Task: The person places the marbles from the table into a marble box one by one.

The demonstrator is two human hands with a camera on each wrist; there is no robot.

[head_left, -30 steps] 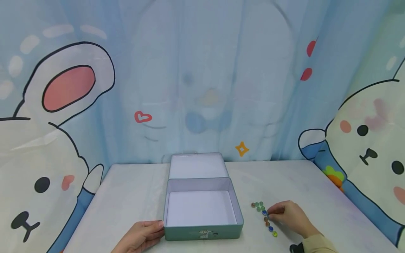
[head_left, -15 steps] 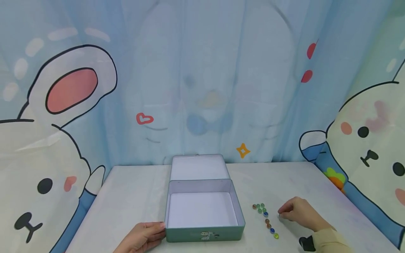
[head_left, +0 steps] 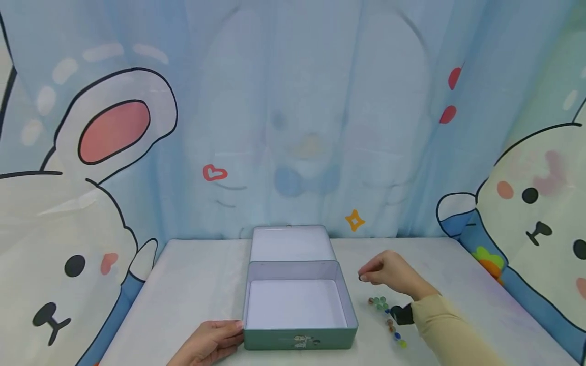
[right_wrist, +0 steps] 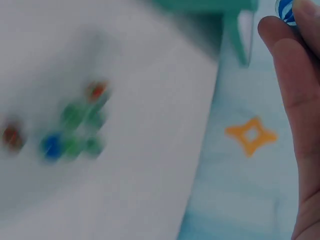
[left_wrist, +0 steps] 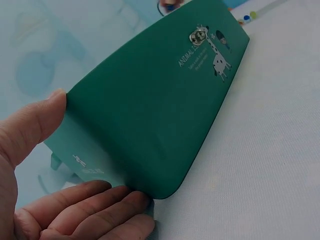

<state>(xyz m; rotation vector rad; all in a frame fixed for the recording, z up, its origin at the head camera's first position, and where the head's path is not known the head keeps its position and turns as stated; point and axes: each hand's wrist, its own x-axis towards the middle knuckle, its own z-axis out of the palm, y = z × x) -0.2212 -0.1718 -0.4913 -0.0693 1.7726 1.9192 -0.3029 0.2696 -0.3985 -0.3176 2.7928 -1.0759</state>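
Note:
A green tin box (head_left: 270,339) stands on the table with its hinged lid (head_left: 291,244) swung back and its pale inside bare. My left hand (head_left: 212,340) rests against the box's front left corner; in the left wrist view the thumb touches the top edge and the fairly straight fingers (left_wrist: 107,212) lie along the side. Between thumb and fingertips my right hand (head_left: 394,274) pinches a blue-and-white marble (right_wrist: 285,11), raised above the table right of the box. Several green marbles (head_left: 380,301), plus brown, blue and yellow ones, lie below that hand.
The marbles form a loose line right of the box, ending near the front with a yellow-green marble (head_left: 403,343). A black wrist strap (head_left: 403,314) on the right arm overlaps part of the line. Behind the white table (head_left: 206,274) hangs a blue printed curtain (head_left: 302,101).
My right hand has drawn the marble out of the line to the right, then lifted it up and leftward toward the box. The left hand stays at the box's corner.

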